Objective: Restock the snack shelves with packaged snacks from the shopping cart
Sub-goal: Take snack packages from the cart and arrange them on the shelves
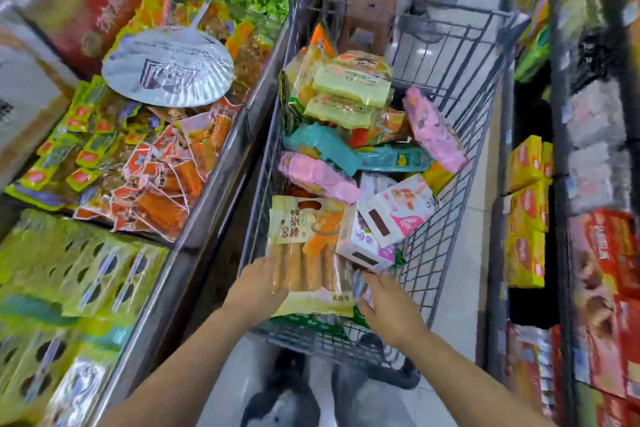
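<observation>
A grey wire shopping cart stands in the aisle, filled with packaged snacks. At its near end lies a beige pack of long biscuit rolls. My left hand grips the pack's left edge, fingers under it. My right hand reaches in at the pack's right side and touches a small wrapper there; its fingertips are blurred. Pink-and-white boxes, pink packs, teal packs and yellow-green packs fill the cart further back.
The snack shelf on the left holds bins of orange sachets and yellow-green packs, with a silver hand fan lying on top. Shelves on the right carry yellow boxes and red boxes. A brown stool stands beyond the cart.
</observation>
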`<state>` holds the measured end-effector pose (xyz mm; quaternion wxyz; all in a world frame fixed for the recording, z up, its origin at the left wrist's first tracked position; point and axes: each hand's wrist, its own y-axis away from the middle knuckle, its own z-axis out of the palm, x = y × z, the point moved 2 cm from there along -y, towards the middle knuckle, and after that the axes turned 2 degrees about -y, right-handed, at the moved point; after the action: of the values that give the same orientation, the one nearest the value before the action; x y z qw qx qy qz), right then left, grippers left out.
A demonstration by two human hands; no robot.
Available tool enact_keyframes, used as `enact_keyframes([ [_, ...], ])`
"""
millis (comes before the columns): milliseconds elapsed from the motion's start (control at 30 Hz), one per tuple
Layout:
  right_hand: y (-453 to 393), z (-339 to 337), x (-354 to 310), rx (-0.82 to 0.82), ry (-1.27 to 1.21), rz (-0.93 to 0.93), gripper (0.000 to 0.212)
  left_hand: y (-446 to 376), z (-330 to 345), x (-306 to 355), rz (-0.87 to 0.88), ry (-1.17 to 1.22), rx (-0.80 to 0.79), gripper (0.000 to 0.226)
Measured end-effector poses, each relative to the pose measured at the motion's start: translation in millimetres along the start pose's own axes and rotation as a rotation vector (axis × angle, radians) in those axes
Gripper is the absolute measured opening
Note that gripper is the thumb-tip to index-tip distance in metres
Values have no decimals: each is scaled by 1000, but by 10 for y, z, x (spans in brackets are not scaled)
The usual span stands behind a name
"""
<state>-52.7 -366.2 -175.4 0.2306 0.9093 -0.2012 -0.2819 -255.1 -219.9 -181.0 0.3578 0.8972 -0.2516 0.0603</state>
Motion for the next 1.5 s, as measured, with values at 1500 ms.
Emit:
enact_keyframes([
  [1500,1053,270,-933,256,-748,271,88,1341,-495,-92,55,534,255,32],
])
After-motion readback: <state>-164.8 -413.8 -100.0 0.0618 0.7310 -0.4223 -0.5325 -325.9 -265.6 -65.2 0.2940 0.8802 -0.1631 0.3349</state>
